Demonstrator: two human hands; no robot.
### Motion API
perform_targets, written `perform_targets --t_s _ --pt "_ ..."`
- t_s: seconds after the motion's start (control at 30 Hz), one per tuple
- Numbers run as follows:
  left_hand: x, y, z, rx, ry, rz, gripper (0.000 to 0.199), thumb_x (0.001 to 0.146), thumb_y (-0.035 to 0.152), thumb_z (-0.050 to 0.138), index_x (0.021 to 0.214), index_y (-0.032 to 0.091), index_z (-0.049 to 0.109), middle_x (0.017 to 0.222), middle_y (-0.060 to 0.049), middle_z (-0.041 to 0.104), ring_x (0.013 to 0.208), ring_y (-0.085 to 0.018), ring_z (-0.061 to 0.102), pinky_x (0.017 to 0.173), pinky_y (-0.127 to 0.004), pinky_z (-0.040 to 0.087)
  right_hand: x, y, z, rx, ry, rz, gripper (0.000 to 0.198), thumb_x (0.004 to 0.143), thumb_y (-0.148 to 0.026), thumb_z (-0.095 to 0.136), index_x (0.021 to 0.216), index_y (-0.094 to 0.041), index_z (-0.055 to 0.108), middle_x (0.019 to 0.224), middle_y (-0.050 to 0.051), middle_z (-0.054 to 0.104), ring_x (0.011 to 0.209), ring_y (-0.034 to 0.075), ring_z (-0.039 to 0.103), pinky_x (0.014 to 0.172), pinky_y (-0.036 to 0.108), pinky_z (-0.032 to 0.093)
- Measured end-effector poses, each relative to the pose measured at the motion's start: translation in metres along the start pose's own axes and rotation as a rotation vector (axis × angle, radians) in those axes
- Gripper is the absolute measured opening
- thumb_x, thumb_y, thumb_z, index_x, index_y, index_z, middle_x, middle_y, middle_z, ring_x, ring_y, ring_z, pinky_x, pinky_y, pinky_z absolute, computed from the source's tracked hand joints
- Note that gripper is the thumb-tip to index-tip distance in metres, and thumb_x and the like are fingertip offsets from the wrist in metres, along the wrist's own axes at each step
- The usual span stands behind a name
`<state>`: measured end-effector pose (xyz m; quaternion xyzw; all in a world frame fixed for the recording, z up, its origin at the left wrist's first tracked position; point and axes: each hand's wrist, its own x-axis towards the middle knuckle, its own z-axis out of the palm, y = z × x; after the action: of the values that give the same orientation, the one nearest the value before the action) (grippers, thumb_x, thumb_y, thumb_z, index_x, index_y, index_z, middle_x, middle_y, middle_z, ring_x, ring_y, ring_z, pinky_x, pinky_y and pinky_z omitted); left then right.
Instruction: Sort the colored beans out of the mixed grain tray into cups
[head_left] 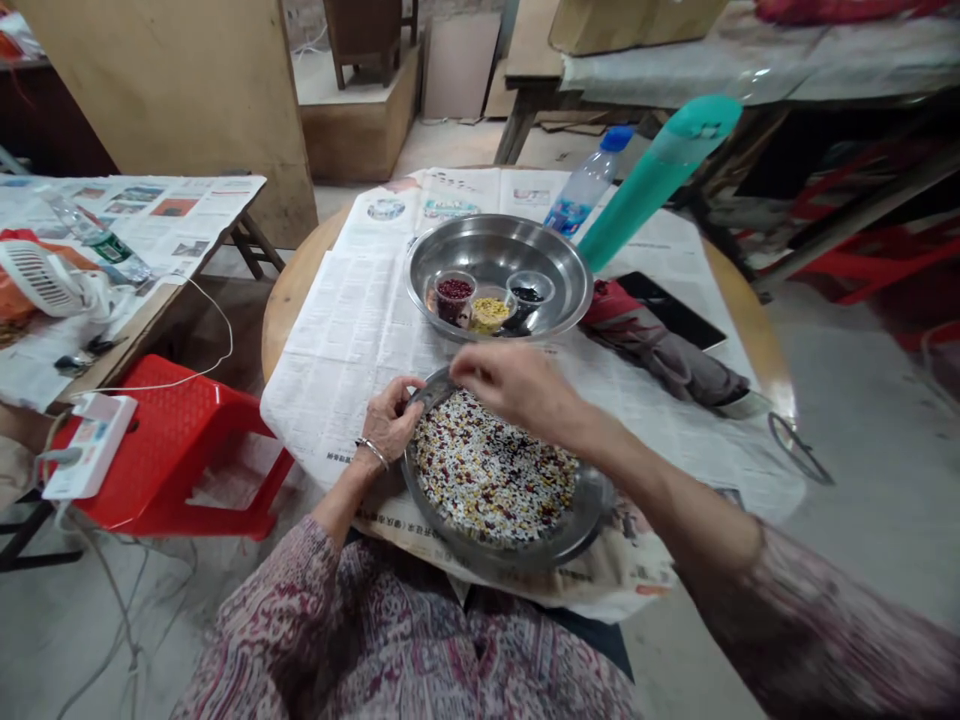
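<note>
A near metal basin [592,500] holds a mix of white, yellow, dark red and black grains and beans [487,465]. My left hand [391,420] grips its left rim, thumb on the edge. Over the basin's far rim is my right hand [517,385], its fingers curled together; whatever they hold is hidden. Just behind stands a second metal basin [502,232] with three small clear cups inside: a cup of dark red beans [454,292], a cup of yellow grains [489,314] and a cup of black beans [529,292].
Newspaper [330,340] covers the round table. Right of the far basin are a blue-capped bottle [581,190], a tall green cylinder [652,185], a folded umbrella [660,345] and a dark tablet [679,310]. A red stool [172,450] with a power strip [90,445] stands left.
</note>
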<state>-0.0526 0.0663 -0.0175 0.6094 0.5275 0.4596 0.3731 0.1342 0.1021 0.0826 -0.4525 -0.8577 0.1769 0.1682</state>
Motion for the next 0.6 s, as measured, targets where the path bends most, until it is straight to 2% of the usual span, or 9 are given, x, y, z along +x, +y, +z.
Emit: perform_targets --t_s 0.07,0.13,0.17,0.23,0.3,0.47,0.53,0.6 --pt "0.000 0.000 0.000 0.011 0.003 0.004 0.019 0.078 0.014 0.056 0.095 0.018 0.063 0.060 0.008 0.035 0.055 -0.008 0.035 0.055 -0.021 0.030 -0.037 -0.014 0.021 0.014 -0.146 -0.111 0.015 0.088 -0.016 0.053 0.090 -0.020 0.068 0.086 0.003 0.071 0.078 0.015 0.060 0.070 0.027 0.040" --pt "0.000 0.000 0.000 0.023 0.013 0.007 0.019 0.078 0.013 0.056 0.095 0.018 0.063 0.059 0.008 0.034 0.054 -0.008 0.035 0.055 -0.021 0.030 -0.062 -0.027 0.045 -0.030 -0.217 -0.182 0.018 0.091 -0.015 0.049 0.091 -0.019 0.066 0.088 0.004 0.070 0.080 0.015 0.060 0.070 0.027 0.039" --pt "0.000 0.000 0.000 0.029 0.019 0.006 0.019 0.078 0.013 0.056 0.095 0.018 0.063 0.059 0.008 0.034 0.054 -0.008 0.035 0.055 -0.021 0.030 -0.070 -0.032 0.056 -0.059 -0.254 -0.221 0.018 0.093 -0.017 0.048 0.090 -0.019 0.066 0.087 0.005 0.069 0.080 0.015 0.059 0.068 0.027 0.038" --pt "0.001 0.000 0.000 0.035 0.022 0.004 0.019 0.078 0.014 0.056 0.095 0.019 0.063 0.060 0.008 0.035 0.054 -0.008 0.035 0.055 -0.021 0.030 -0.074 -0.036 0.073 -0.133 -0.272 -0.213 0.019 0.093 -0.015 0.047 0.090 -0.018 0.065 0.088 0.007 0.069 0.079 0.016 0.058 0.066 0.028 0.036" --pt "0.001 -0.001 0.000 0.032 0.019 0.008 0.020 0.078 0.014 0.057 0.096 0.019 0.063 0.060 0.008 0.036 0.053 -0.008 0.035 0.054 -0.021 0.030 -0.071 -0.029 0.077 -0.218 -0.221 -0.118 0.020 0.092 -0.013 0.045 0.091 -0.016 0.065 0.090 0.009 0.069 0.081 0.018 0.058 0.065 0.029 0.035" --pt "0.002 -0.004 0.000 0.033 0.026 0.037 0.021 0.076 0.011 0.057 0.095 0.019 0.064 0.059 0.008 0.036 0.054 -0.008 0.036 0.055 -0.021 0.030 -0.056 0.013 0.061 -0.290 0.079 0.180 0.022 0.094 -0.019 0.044 0.099 -0.018 0.066 0.098 0.010 0.069 0.092 0.022 0.058 0.072 0.031 0.039" --pt "0.003 -0.004 0.001 0.036 0.029 0.046 0.021 0.076 0.012 0.057 0.095 0.019 0.064 0.059 0.008 0.036 0.054 -0.008 0.036 0.056 -0.021 0.031 -0.053 0.023 0.058 -0.289 0.139 0.242 0.024 0.094 -0.024 0.046 0.104 -0.019 0.066 0.103 0.010 0.067 0.098 0.024 0.056 0.075 0.033 0.041" --pt "0.003 -0.004 0.001 0.040 0.024 0.044 0.021 0.077 0.013 0.057 0.095 0.019 0.064 0.059 0.008 0.036 0.054 -0.008 0.036 0.056 -0.021 0.031 -0.049 0.024 0.061 -0.267 0.144 0.228 0.028 0.094 -0.032 0.048 0.112 -0.019 0.065 0.108 0.012 0.065 0.102 0.026 0.054 0.078 0.035 0.042"
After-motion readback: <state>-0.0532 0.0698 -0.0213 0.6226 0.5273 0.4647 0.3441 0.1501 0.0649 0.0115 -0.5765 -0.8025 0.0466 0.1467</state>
